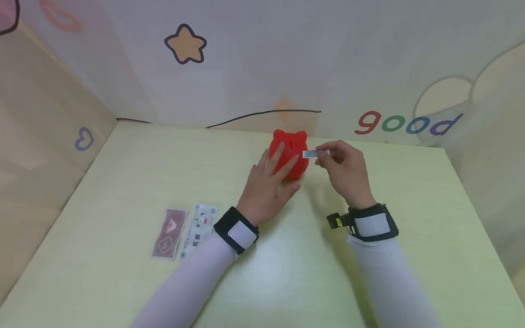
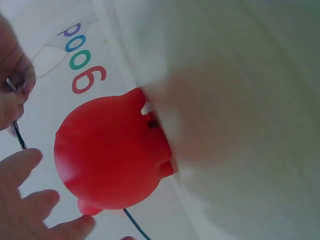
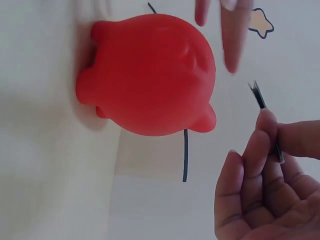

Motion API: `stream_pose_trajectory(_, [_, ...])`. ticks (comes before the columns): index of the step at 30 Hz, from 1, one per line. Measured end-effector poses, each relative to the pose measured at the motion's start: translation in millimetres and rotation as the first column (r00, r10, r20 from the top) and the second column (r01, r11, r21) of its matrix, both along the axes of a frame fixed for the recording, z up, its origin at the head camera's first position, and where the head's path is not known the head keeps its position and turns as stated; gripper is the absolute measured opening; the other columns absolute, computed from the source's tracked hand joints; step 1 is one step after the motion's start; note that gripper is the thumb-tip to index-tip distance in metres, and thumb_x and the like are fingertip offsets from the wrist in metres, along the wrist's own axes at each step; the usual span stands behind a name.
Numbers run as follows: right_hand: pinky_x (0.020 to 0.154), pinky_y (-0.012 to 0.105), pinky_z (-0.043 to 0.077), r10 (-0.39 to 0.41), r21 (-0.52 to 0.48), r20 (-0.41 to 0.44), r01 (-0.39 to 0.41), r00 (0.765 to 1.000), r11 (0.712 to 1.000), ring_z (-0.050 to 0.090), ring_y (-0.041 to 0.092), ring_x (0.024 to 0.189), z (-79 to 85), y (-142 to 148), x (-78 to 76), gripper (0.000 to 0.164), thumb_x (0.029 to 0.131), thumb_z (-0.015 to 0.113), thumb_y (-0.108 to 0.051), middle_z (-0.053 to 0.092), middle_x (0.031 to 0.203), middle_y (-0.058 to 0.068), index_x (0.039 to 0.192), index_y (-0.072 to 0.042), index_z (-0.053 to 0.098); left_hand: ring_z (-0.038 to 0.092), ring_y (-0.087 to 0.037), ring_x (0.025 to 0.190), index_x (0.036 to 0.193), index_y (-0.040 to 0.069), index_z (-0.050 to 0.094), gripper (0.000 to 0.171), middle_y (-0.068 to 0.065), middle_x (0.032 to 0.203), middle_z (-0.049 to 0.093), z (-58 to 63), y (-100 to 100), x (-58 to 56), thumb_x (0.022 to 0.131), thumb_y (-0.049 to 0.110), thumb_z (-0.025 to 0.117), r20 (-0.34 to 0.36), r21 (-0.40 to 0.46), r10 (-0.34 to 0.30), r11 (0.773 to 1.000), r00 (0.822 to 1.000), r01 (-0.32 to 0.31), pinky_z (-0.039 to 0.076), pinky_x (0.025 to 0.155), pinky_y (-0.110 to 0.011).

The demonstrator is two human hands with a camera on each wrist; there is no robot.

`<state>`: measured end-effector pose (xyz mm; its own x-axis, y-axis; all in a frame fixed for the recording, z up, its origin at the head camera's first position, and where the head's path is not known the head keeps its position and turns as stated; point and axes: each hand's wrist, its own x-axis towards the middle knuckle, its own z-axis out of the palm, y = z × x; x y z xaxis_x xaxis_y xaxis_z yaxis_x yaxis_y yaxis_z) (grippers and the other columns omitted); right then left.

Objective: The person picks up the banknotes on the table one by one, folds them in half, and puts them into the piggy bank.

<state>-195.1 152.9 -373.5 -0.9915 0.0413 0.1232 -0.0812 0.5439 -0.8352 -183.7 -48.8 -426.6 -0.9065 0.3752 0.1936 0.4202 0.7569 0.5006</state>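
Observation:
A round red piggy bank (image 1: pixel 287 155) with two small ears stands upright near the back of the table, a dark slot on its top. Over its upper side my left hand (image 1: pixel 262 193) spreads its straight fingers; the right wrist view (image 3: pixel 235 40) shows a small gap between these fingers and the bank. Just to the right, my right hand (image 1: pixel 346 171) pinches a narrow folded banknote (image 1: pixel 310 154) between thumb and fingers. Seen edge-on in the right wrist view, the folded banknote (image 3: pixel 257 95) has layers parting at its tip. It points toward the bank's top.
Two flat play banknotes lie at the left front: a reddish-brown banknote (image 1: pixel 169 234) and a pale greenish banknote (image 1: pixel 201 225) beside it, partly behind my left sleeve. A printed curtain (image 1: pixel 262 59) with a star and the word "good" hangs behind the pale table (image 1: pixel 123 182).

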Motion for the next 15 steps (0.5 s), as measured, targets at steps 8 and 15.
stream_pose_trajectory(8, [0.074, 0.029, 0.055, 0.054, 0.14, -0.006, -0.052, 0.999, 0.989, 0.068, 0.029, 0.093, 10.6, -15.1, -24.0, 0.029, 0.103, 0.063, -0.022, 0.072, 0.109, 0.015, 0.128, -0.009, 0.07, 0.008, -0.036, 0.162, 0.165, 0.034, 0.025, 0.079, 0.001, 0.177, 0.004, -7.8, -0.7, -0.1, 0.099, 0.051, 0.064, 0.079, -0.081, -0.004, 0.997, 0.997, 0.011, 0.03, 0.121, -0.067])
stream_pose_trajectory(15, [0.067, 0.03, 0.052, 0.097, 0.289, 0.001, -0.093, 0.995, 0.953, 0.059, 0.031, 0.087, 17.8, -24.5, -35.9, 0.031, 0.101, 0.066, -0.019, 0.07, 0.106, 0.017, 0.128, -0.006, 0.07, 0.008, -0.036, 0.162, 0.165, 0.033, 0.025, 0.08, 0.001, 0.177, 0.006, -4.8, -2.9, 0.4, 0.098, 0.047, 0.067, 0.1, -0.063, -0.02, 0.998, 0.995, 0.026, 0.03, 0.122, -0.067])
